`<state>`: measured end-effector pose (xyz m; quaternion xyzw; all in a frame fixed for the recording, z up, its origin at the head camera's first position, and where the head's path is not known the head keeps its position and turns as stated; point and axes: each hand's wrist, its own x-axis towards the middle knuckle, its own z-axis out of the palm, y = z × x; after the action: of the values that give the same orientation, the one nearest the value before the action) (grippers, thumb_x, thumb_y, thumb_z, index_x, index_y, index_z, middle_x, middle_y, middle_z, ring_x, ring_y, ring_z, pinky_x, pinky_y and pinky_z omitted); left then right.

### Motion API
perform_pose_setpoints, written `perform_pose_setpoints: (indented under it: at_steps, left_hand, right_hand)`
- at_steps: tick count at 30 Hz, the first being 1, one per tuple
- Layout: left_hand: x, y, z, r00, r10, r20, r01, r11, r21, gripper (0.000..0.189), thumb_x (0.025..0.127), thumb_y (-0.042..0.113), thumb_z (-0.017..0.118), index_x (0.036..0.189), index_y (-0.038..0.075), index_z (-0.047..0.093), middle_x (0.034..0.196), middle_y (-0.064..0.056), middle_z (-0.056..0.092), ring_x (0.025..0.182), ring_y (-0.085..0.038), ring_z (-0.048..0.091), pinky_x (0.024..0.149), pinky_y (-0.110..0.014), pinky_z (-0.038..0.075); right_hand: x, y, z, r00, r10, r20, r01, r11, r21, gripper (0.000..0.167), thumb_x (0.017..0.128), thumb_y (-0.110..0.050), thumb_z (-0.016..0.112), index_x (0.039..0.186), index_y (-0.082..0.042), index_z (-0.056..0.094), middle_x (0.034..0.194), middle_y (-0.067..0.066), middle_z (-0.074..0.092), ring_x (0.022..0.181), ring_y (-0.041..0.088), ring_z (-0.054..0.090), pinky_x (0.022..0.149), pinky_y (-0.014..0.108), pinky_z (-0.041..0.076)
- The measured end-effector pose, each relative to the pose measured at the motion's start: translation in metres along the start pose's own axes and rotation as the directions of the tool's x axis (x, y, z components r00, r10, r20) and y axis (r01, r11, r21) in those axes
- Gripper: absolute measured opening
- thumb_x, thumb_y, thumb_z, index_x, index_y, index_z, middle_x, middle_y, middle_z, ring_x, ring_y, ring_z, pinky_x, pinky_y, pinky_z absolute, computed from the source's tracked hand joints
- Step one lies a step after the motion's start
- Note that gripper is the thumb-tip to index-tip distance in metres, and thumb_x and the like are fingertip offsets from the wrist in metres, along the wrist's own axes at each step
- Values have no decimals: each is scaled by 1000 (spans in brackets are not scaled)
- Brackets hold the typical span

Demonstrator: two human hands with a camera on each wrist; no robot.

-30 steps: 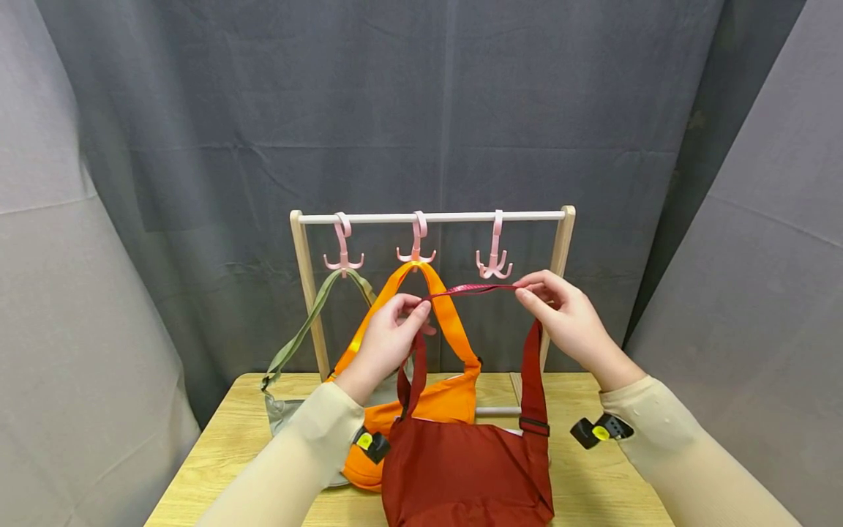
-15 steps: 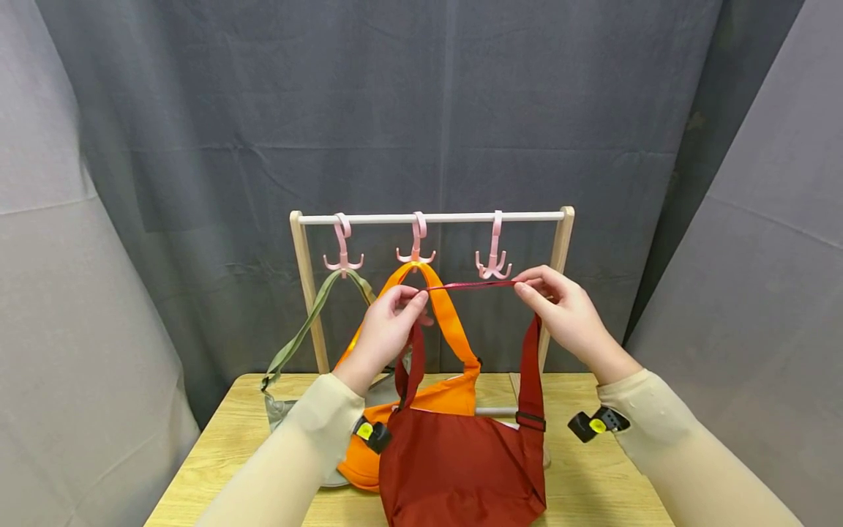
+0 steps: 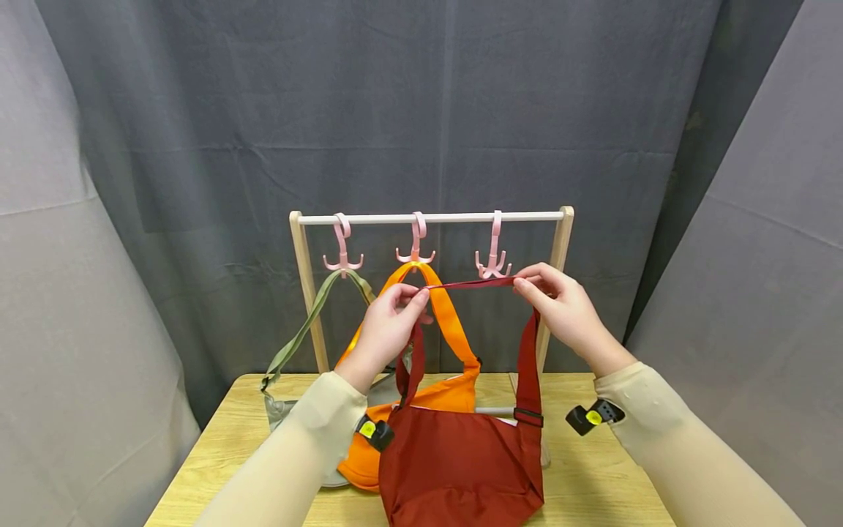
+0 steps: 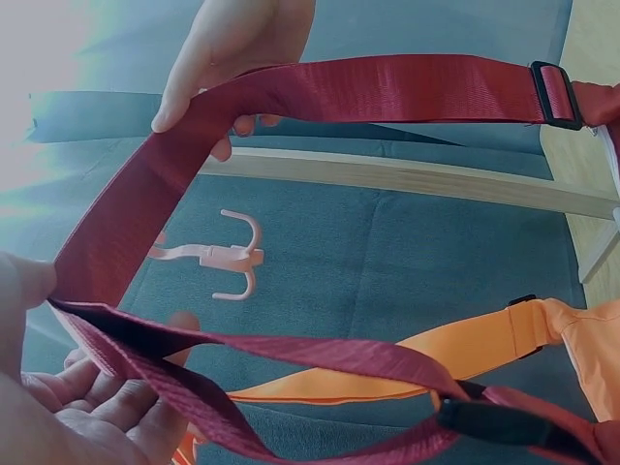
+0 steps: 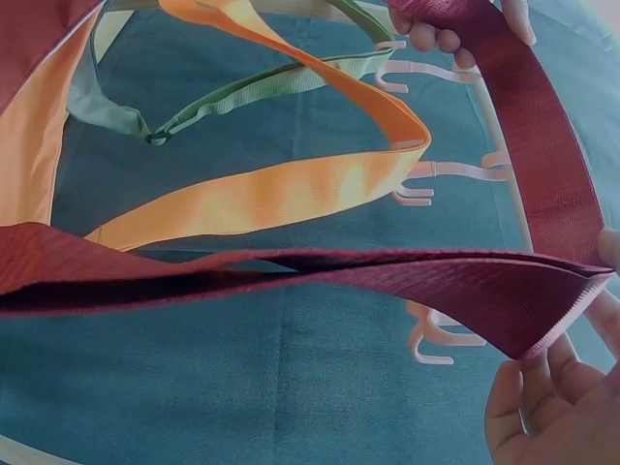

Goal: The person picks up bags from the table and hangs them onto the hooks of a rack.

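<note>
A dark red shoulder bag [image 3: 461,461] hangs by its strap [image 3: 470,284], which both hands stretch level between them. My left hand [image 3: 390,326] pinches the strap between thumb and fingers, in front of the orange bag's strap. Farther right, my right hand [image 3: 558,304] pinches the strap's other bend just below the right pink hook [image 3: 494,256]. In the left wrist view a black buckle [image 4: 555,95] shows on the red strap. From the right wrist, the strap [image 5: 552,145] runs across between the two hands, with the pink hooks behind it.
A rack with a white bar [image 3: 454,217] stands on the wooden table [image 3: 593,468]. An orange bag [image 3: 448,395] hangs from the middle hook [image 3: 416,245]. A grey-green bag [image 3: 279,410] hangs from the left hook [image 3: 343,252], partly behind my left arm.
Both hands have risen slightly, bringing the red strap closer to the right hook. The red bag has come up with them and shifted a little left.
</note>
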<state>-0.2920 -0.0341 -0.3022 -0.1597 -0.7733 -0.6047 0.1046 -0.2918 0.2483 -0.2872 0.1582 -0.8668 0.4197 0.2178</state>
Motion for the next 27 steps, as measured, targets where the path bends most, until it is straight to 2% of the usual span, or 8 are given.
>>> perform_pose_setpoints:
  at_steps: [4, 13, 20, 27]
  left_hand:
    - [0, 0, 1, 1000, -5, -2, 5, 1000, 5, 29, 102, 32, 66, 117, 7, 66, 100, -12, 73, 90, -25, 77, 72, -27, 51]
    - [4, 0, 1, 1000, -19, -17, 20, 1000, 21, 31, 101, 34, 66, 117, 7, 66, 100, -12, 74, 93, -29, 77, 66, -26, 49]
    - [5, 3, 2, 1000, -23, -20, 24, 1000, 18, 32, 102, 35, 66, 117, 7, 66, 100, -16, 75, 87, -23, 77, 62, -26, 49]
    - [7, 3, 2, 999, -39, -31, 39, 999, -1, 30, 103, 32, 64, 118, 6, 65, 98, -16, 76, 86, -24, 76, 62, -26, 49]
  right_hand:
    - [1, 1, 0, 1000, 2, -3, -2, 1000, 3, 29, 104, -36, 61, 118, -12, 69, 110, 11, 74, 90, 10, 61, 78, 26, 49]
    - [3, -2, 0, 1000, 7, 4, -7, 1000, 10, 30, 105, -36, 60, 118, -11, 69, 110, 12, 74, 92, 18, 60, 78, 27, 48]
    - [7, -4, 1, 1000, 16, -1, -16, 1000, 18, 31, 105, -37, 59, 117, -9, 68, 110, 13, 74, 93, 16, 60, 80, 28, 48]
    - [10, -5, 3, 1000, 28, -5, -28, 999, 40, 33, 105, -38, 58, 118, -9, 67, 111, 13, 73, 97, 22, 61, 80, 28, 48]
